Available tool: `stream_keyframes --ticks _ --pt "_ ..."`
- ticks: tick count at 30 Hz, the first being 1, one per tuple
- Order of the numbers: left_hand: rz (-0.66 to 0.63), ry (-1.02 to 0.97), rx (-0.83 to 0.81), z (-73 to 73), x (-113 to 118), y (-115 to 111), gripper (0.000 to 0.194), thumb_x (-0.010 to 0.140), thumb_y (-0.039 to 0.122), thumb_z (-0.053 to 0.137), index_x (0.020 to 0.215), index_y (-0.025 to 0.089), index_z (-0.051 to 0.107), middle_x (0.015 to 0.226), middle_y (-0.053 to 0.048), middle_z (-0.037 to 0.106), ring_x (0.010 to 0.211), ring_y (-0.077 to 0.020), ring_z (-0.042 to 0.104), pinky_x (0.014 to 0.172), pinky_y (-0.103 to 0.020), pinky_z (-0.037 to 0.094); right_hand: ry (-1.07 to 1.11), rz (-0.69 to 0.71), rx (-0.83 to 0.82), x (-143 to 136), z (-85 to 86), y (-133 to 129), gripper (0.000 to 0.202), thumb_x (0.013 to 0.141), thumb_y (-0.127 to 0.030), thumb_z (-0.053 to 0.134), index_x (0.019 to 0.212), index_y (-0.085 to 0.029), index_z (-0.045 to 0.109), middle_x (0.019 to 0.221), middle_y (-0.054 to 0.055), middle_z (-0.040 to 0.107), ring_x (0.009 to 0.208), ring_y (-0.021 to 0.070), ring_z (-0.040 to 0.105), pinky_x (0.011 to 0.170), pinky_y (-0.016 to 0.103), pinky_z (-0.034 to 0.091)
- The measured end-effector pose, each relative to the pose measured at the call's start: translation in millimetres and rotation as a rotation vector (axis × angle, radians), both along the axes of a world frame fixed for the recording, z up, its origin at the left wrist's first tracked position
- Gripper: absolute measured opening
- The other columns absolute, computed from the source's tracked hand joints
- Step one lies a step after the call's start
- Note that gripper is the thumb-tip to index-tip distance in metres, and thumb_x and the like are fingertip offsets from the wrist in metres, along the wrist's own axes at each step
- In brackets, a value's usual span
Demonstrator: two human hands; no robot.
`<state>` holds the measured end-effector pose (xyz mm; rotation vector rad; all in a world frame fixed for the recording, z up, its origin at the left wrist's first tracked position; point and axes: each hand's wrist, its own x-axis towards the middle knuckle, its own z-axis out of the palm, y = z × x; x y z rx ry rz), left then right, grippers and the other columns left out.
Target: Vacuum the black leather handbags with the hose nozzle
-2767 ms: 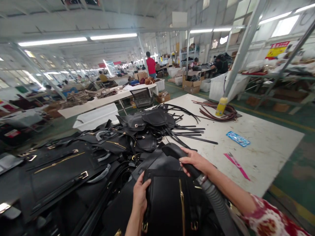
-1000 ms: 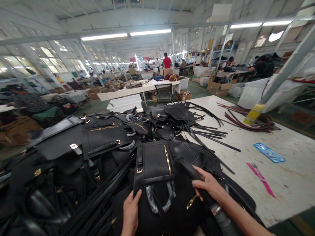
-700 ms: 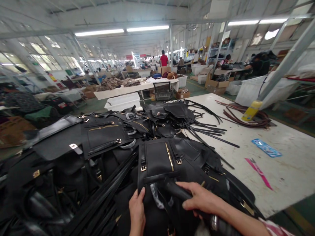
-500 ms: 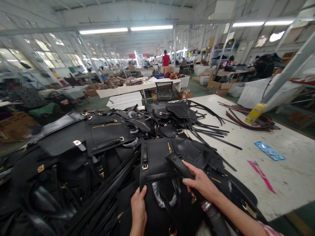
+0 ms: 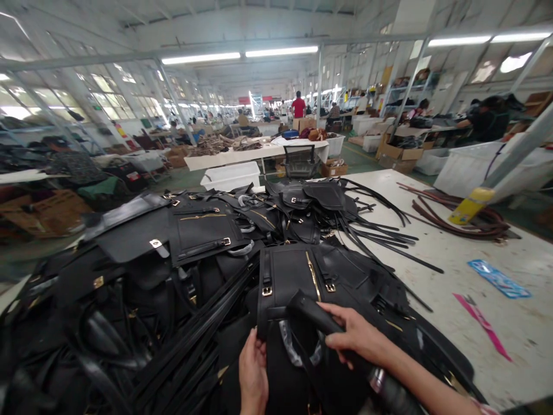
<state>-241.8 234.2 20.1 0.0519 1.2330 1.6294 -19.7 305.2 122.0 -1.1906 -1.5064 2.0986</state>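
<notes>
A black bag [image 5: 290,268] with gold buckles and a gold zipper lies in front of me, its handle wrapped in clear plastic. My left hand [image 5: 254,366] grips the bag's lower left edge, fingers curled around it. My right hand [image 5: 352,334] is wrapped round a black tube-like tool [image 5: 314,314] with a flat nozzle, which hangs over the lower part of the bag. The tool's thick hose-like end runs down toward the bottom right. More black bags [image 5: 129,242] are heaped on the left.
On the white table [image 5: 466,253] at the right lie black straps [image 5: 389,236], brown straps [image 5: 479,222], a yellow-wrapped post [image 5: 470,206], a blue packet [image 5: 499,278] and a pink tool [image 5: 484,325]. Farther off are bins, boxes and several people.
The view has turned slightly left, so things sit farther right. The tool's nozzle has moved down the bag from beside the zipper, uncovering a right-hand buckle. Both hands keep their hold.
</notes>
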Motion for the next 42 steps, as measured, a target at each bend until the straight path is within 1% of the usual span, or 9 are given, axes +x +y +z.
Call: stream_keyframes --ticks 8,12,15,21,27,30,34,38,42 --pt "-0.007 0.004 0.02 -0.5 5.2 -4.9 0.039 0.067 0.044 0.064 0.095 0.017 0.064 0.099 -0.008 0.067 0.096 -0.0217 0.06 0.084 -0.031 0.047 0.043 0.277 -0.108 -58.1 -1.8 41.7 0.07 0.059 -0.015 0.065 0.126 -0.021 0.044 0.055 -0.005 0.059 0.037 0.0097 0.054 0.033 0.014 0.039" --pt "-0.051 -0.042 0.056 6.4 2.3 -6.3 0.048 0.071 0.05 0.058 0.105 0.016 0.061 0.102 -0.012 0.065 0.1 -0.0244 0.058 0.085 -0.036 0.046 0.064 0.217 -0.072 -75.1 0.1 51.3 0.073 0.062 -0.019 0.064 0.129 -0.023 0.037 0.06 -0.005 0.06 0.039 0.009 0.054 0.033 0.014 0.039" --pt "-0.085 -0.089 0.093 11.4 -0.1 -8.2 0.049 0.074 0.05 0.054 0.109 0.016 0.059 0.105 -0.012 0.064 0.103 -0.0239 0.056 0.088 -0.036 0.044 0.061 0.117 -0.027 -59.9 8.0 52.7 0.074 0.067 -0.023 0.059 0.134 -0.025 0.026 0.063 -0.006 0.057 0.04 0.008 0.054 0.034 0.013 0.038" --pt "-0.024 -0.208 0.141 11.6 3.4 -11.7 0.042 0.075 0.047 0.054 0.105 0.018 0.061 0.107 -0.01 0.063 0.106 -0.0213 0.054 0.09 -0.032 0.042 0.019 0.218 -0.077 -26.3 19.3 36.0 0.071 0.066 -0.018 0.059 0.132 -0.02 0.033 0.057 -0.004 0.059 0.039 0.01 0.055 0.032 0.013 0.036" --pt "0.021 -0.37 0.171 12.6 4.0 -15.3 0.048 0.078 0.053 0.044 0.101 0.015 0.063 0.108 -0.013 0.061 0.1 -0.023 0.057 0.086 -0.035 0.045 0.053 0.302 -0.047 -69.7 11.6 10.7 0.066 0.057 -0.011 0.064 0.121 -0.021 0.05 0.06 -0.005 0.06 0.033 0.0061 0.049 0.03 0.013 0.038" --pt "0.055 -0.369 0.155 12.9 1.1 -16.7 0.051 0.077 0.055 0.044 0.1 0.014 0.064 0.104 -0.014 0.062 0.098 -0.0237 0.058 0.084 -0.035 0.047 0.086 0.264 -0.017 -84.5 12.5 5.1 0.069 0.06 -0.015 0.063 0.126 -0.021 0.044 0.066 -0.003 0.061 0.037 0.007 0.051 0.033 0.016 0.042" --pt "0.058 -0.333 0.15 14.4 -0.6 -18.5 0.049 0.076 0.054 0.045 0.1 0.014 0.063 0.097 -0.014 0.064 0.093 -0.0234 0.06 0.081 -0.035 0.048 0.088 0.185 0.043 -71.8 19.2 -1.8 0.076 0.064 -0.015 0.059 0.134 -0.024 0.031 0.081 -0.001 0.062 0.04 0.0046 0.05 0.035 0.014 0.042" --pt "0.037 -0.334 0.108 8.1 -2.0 -22.1 0.046 0.074 0.053 0.05 0.095 0.014 0.065 0.091 -0.013 0.066 0.091 -0.0246 0.061 0.077 -0.034 0.049 0.041 0.218 0.061 -57.6 16.0 -17.8 0.07 0.058 -0.011 0.064 0.124 -0.025 0.047 0.073 -0.003 0.062 0.035 0.004 0.046 0.031 0.013 0.037" --pt "0.045 -0.278 0.009 -3.7 -7.6 -19.7 0.038 0.068 0.049 0.059 0.081 0.015 0.067 0.082 -0.009 0.068 0.084 -0.0238 0.063 0.073 -0.033 0.051 0.012 0.142 0.109 -69.8 6.1 -30.5 0.072 0.054 -0.01 0.067 0.122 -0.024 0.05 0.071 -0.004 0.061 0.039 0.0047 0.047 0.034 0.013 0.037"
